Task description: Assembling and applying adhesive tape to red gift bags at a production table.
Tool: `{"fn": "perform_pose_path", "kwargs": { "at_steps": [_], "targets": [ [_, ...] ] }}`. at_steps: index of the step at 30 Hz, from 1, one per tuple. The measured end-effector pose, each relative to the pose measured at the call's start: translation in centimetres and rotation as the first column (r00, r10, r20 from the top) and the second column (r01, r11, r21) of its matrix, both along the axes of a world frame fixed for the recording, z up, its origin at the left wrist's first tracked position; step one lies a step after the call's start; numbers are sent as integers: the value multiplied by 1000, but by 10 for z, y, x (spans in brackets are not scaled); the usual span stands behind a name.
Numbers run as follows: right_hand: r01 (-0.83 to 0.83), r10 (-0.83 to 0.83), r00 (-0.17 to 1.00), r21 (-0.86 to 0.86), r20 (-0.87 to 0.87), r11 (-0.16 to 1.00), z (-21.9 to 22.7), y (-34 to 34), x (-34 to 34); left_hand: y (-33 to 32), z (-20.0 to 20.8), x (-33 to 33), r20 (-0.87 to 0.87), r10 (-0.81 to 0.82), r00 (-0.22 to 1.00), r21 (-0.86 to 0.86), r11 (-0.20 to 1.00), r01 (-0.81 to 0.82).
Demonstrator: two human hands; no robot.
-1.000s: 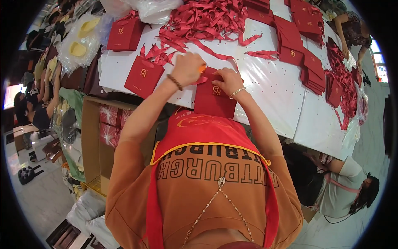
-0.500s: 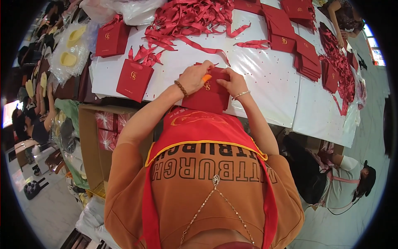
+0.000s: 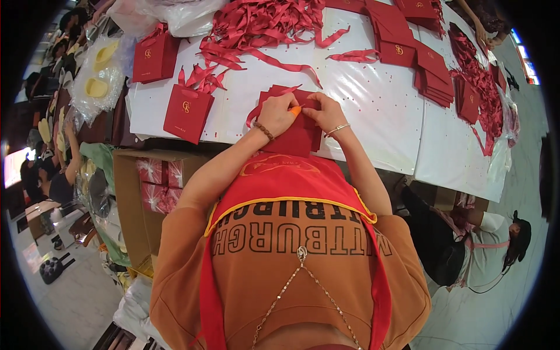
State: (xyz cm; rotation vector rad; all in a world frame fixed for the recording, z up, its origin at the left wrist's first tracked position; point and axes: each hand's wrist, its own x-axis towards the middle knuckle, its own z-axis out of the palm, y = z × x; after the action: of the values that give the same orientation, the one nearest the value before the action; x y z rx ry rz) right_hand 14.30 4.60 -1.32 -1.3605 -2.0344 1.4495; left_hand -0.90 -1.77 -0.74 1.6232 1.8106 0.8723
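In front of me, at the table's near edge, lies a small stack of flat red paper bags [image 3: 291, 140]. Over the top bag, my left hand [image 3: 277, 115] is closed, with a small orange piece [image 3: 295, 110] at its thumb and a red ribbon [image 3: 251, 116] looping out beside it. My right hand [image 3: 326, 113] pinches at the same bag close to the orange piece; its fingertips partly hide what lies between them. To the left stands a finished-looking red gift bag [image 3: 188, 114] with a ribbon bow at its top, and another red bag [image 3: 155, 58] is behind it.
A large heap of red ribbons [image 3: 262, 23] covers the far middle of the white table [image 3: 373, 128]. Stacks of red bags [image 3: 433, 76] and more ribbons [image 3: 487, 99] lie at the right. Below left is an open cardboard box [image 3: 137, 204]. Another person [image 3: 496, 251] is at the right.
My left hand has shifted slightly right and down over the bag, and a ribbon loop now shows beside it. My right hand has drawn closer to the left, fingertips near the orange piece.
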Motion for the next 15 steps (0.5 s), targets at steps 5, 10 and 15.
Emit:
{"fn": "perform_pose_path", "kwargs": {
  "at_steps": [5, 10, 15],
  "targets": [
    [9, -9, 1000, -15, 0, 1000, 0, 0, 0, 4, 2, 0, -39, -1, 999, -57, 998, -1],
    [8, -8, 1000, -15, 16, 1000, 2, 1, 0, 4, -1, 3, 290, 78, 954, 1, 997, -82],
    [22, -23, 999, -13, -30, 1000, 1, -1, 0, 1, -1, 3, 154, 53, 987, 8, 998, -55]
  ]
}}
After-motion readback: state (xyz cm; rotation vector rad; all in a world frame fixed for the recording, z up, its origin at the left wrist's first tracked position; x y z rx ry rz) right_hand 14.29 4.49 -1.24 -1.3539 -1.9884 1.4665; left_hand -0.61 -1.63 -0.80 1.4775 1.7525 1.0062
